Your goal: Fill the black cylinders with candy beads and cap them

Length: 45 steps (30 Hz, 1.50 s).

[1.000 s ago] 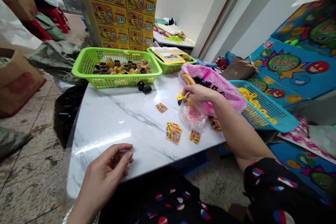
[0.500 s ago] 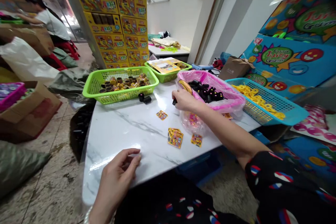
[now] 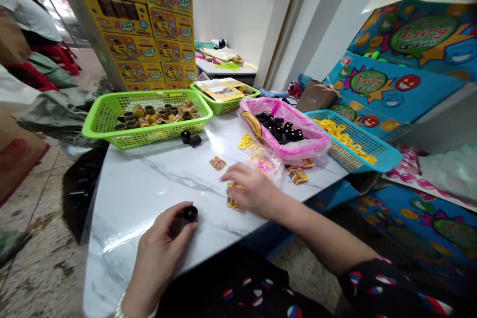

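Near the table's front edge, my left hand (image 3: 160, 246) holds a small black plastic cup (image 3: 190, 213) between thumb and fingers, its mouth facing up. My right hand (image 3: 249, 189) hovers above a small pile of yellow printed cards (image 3: 235, 202), partly hiding it; its fingers are a little blurred, apart and slightly curled, with nothing seen in them. Beyond it lies a single printed card (image 3: 217, 163). A clear bag of small pink pieces (image 3: 264, 165) rests just past the right hand, beside several yellow rings (image 3: 246, 142).
A pink bag-lined basket (image 3: 316, 151) contains black cups. Yellow rings fill a blue basket (image 3: 387, 164). Wrapped brown-and-yellow pieces lie in a green basket (image 3: 93, 121), with two black cups (image 3: 191, 139) before it. Yellow boxes (image 3: 130, 47) are stacked behind; a person (image 3: 28, 7) is at far left.
A black cup is now in my left hand. My right hand has moved from beside the pink basket toward me, over the card pile. The view has shifted right.
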### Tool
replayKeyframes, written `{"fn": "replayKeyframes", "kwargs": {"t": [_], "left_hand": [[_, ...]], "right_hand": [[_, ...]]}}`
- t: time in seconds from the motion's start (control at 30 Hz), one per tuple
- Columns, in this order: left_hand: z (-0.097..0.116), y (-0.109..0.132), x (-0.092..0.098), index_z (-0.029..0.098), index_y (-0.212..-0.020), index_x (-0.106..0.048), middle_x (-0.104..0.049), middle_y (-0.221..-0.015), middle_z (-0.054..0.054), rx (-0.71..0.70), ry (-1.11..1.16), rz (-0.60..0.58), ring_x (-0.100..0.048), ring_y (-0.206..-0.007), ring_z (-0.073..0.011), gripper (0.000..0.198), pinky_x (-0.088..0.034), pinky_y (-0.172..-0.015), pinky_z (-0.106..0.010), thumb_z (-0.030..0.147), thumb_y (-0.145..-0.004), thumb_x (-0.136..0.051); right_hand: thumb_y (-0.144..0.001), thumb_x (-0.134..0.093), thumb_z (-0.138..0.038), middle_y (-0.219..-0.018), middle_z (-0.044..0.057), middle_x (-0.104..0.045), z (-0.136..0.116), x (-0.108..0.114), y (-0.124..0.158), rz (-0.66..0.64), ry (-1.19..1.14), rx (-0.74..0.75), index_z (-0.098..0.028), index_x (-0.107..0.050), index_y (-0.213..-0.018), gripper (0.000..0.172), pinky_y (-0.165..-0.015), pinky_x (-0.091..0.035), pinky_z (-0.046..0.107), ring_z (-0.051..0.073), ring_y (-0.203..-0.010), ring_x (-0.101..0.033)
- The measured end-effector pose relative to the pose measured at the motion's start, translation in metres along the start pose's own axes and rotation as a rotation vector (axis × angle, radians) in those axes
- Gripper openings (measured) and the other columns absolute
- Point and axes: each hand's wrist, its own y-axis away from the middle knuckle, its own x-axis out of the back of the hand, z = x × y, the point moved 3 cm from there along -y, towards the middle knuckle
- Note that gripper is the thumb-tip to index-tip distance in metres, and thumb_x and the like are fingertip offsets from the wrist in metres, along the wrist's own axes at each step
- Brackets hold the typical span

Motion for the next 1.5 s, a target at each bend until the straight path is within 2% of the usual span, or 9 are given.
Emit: {"fn": "replayKeyframes", "kwargs": {"t": [0.03, 0.1, 0.23, 0.5, 0.8, 0.97, 1.1, 1.3, 1.5], "left_hand": [[0.0, 0.002, 0.0, 0.029, -0.113, -0.063, -0.071, -0.098, 0.0, 0.0, -0.004, -0.007, -0.065, -0.075, -0.0172, 0.035, -0.052, -0.073, -0.031, 0.044, -0.08, -0.061], [0.002, 0.003, 0.001, 0.029, -0.111, -0.063, -0.069, -0.096, 0.001, -0.011, -0.005, -0.012, -0.063, -0.072, -0.016, 0.031, -0.051, -0.07, -0.03, 0.039, -0.081, -0.06], [0.007, 0.0, 0.001, 0.029, -0.109, -0.062, -0.068, -0.099, 0.0, -0.042, -0.003, 0.003, -0.062, -0.074, -0.0159, 0.029, -0.051, -0.07, -0.03, 0.034, -0.081, -0.059], [0.011, 0.004, 0.003, 0.028, -0.111, -0.062, -0.066, -0.091, 0.0, -0.045, 0.025, 0.003, -0.059, -0.071, -0.0156, 0.03, -0.049, -0.071, -0.031, 0.03, -0.082, -0.06], [0.012, 0.004, 0.002, 0.026, -0.112, -0.063, -0.066, -0.084, 0.001, -0.038, 0.015, 0.014, -0.057, -0.065, -0.0145, 0.031, -0.048, -0.068, -0.029, 0.033, -0.081, -0.061], [0.014, 0.005, 0.003, 0.025, -0.113, -0.063, -0.067, -0.085, 0.0, -0.049, 0.018, 0.018, -0.059, -0.069, -0.0148, 0.032, -0.049, -0.07, -0.029, 0.032, -0.082, -0.061], [0.014, 0.006, 0.001, 0.024, -0.114, -0.063, -0.068, -0.087, -0.001, -0.049, 0.013, 0.029, -0.06, -0.071, -0.0154, 0.033, -0.05, -0.072, -0.031, 0.033, -0.082, -0.061], [0.02, 0.005, 0.0, 0.023, -0.113, -0.063, -0.07, -0.096, -0.003, -0.085, -0.024, 0.042, -0.062, -0.078, -0.0177, 0.033, -0.051, -0.076, -0.032, 0.029, -0.08, -0.062], [0.021, 0.003, -0.001, 0.02, -0.101, -0.066, -0.07, -0.098, -0.004, -0.165, 0.006, 0.01, -0.061, -0.093, -0.0215, 0.024, -0.049, -0.085, -0.037, 0.018, -0.077, -0.067]], "right_hand": [[-0.087, -0.05, -0.01, -0.102, 0.009, -0.065, 0.022, 0.014, 0.001, 0.009, 0.136, -0.149, -0.017, -0.066, -0.099, 0.021, -0.089, -0.046, 0.031, 0.019, -0.098, -0.06], [-0.087, -0.049, -0.011, -0.093, 0.01, -0.068, 0.063, 0.028, 0.002, -0.159, 0.386, -0.411, -0.016, -0.069, -0.086, 0.021, -0.08, -0.045, 0.029, 0.019, -0.089, -0.063], [-0.078, -0.059, -0.013, -0.071, 0.007, -0.069, 0.107, 0.026, -0.002, -0.297, 0.447, -0.469, -0.016, -0.07, -0.075, 0.012, -0.061, -0.038, 0.025, 0.017, -0.066, -0.061], [-0.077, -0.051, -0.006, -0.071, 0.002, -0.07, 0.117, 0.022, -0.004, -0.412, 0.395, -0.342, -0.017, -0.069, -0.072, 0.022, -0.062, -0.036, 0.021, 0.013, -0.066, -0.059], [-0.083, -0.049, -0.011, -0.083, 0.009, -0.07, 0.125, 0.006, 0.002, -0.292, 0.562, -0.362, -0.014, -0.067, -0.08, 0.018, -0.069, -0.037, 0.025, 0.017, -0.077, -0.061], [-0.087, -0.048, -0.016, -0.094, 0.017, -0.069, 0.111, 0.026, 0.008, -0.201, 0.65, -0.426, -0.011, -0.067, -0.089, 0.02, -0.07, -0.039, 0.03, 0.024, -0.083, -0.062], [-0.089, -0.052, -0.022, -0.094, 0.013, -0.071, 0.071, 0.036, 0.006, 0.015, 0.545, -0.405, -0.014, -0.068, -0.099, 0.02, -0.075, -0.043, 0.032, 0.023, -0.083, -0.064], [-0.086, -0.065, -0.024, -0.075, 0.0, -0.071, -0.021, -0.028, -0.006, -0.051, -0.198, -0.142, -0.02, -0.071, -0.085, 0.008, -0.065, -0.046, 0.024, 0.012, -0.066, -0.062], [-0.081, -0.071, -0.019, -0.076, 0.0, -0.064, -0.041, -0.065, -0.015, -0.024, -0.4, -0.147, -0.019, -0.072, -0.081, 0.001, -0.064, -0.044, 0.023, 0.01, -0.067, -0.056]]}}
